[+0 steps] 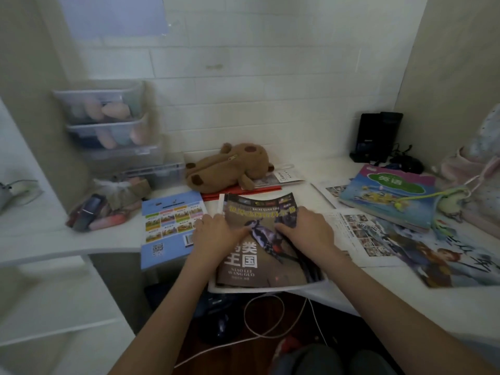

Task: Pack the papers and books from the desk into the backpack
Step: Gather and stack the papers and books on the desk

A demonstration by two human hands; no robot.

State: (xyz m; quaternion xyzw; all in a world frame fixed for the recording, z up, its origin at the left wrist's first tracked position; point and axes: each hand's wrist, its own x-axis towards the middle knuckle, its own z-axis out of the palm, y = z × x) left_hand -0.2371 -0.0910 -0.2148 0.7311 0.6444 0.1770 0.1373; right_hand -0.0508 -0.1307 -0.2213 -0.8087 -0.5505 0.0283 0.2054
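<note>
We find little bare desk [338, 171]: the clearest strip runs along the back wall in the upper middle of the frame, between the brown plush toy [230, 166] and the black device [378, 136] at upper right. Centre frame, our left hand [216, 234] and right hand [305, 231] rest on the bird book [259, 239], which overhangs the front edge. Just left lies the blue booklet [170, 226]; beyond it, stacked clear bins [113, 125] wall off the upper left. On the right, loose printed sheets [362, 239], an illustrated poster [446, 253] and a stack of colourful books [389, 196] cover the surface. Below the desk edge, white cables [270, 315] loop across the open gap.
</note>
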